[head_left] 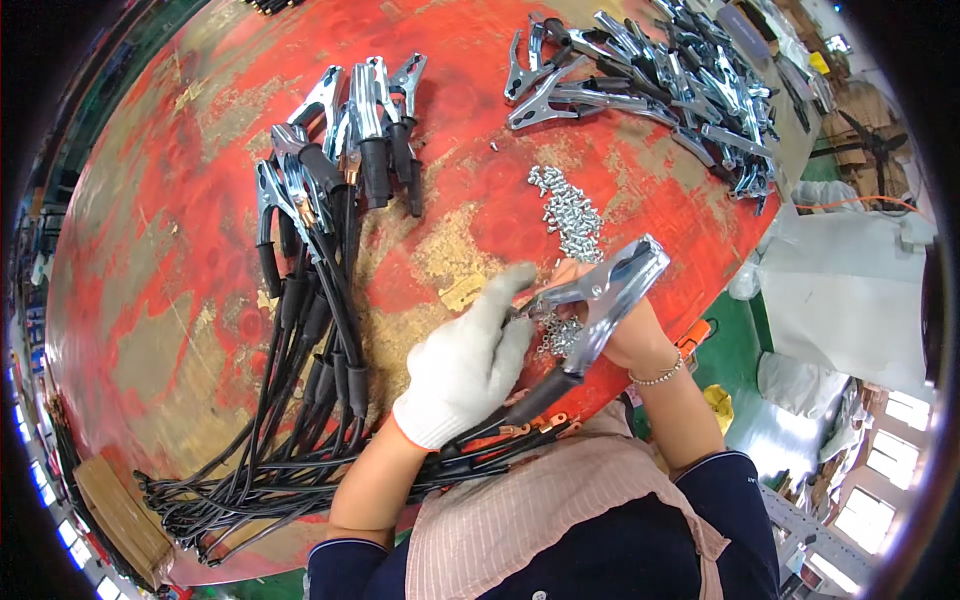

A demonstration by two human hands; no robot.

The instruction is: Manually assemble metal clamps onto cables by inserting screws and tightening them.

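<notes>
My left hand, in a white knit glove, grips one handle of a silver metal cable clamp between thumb and fingers. The clamp's jaw points up and to the right, and its other handle, in a black sleeve, slants down toward my lap. Behind the clamp is my bare right hand, wearing a beaded bracelet at the wrist; the clamp hides most of its fingers. Beneath it lie small nuts, and just beyond them is a pile of short silver screws.
Clamps with black cables lie in a bundle at left. Loose clamps are heaped at far right. Cable ends with copper lugs lie along the near edge of the worn red table. An orange tool sits by the right edge.
</notes>
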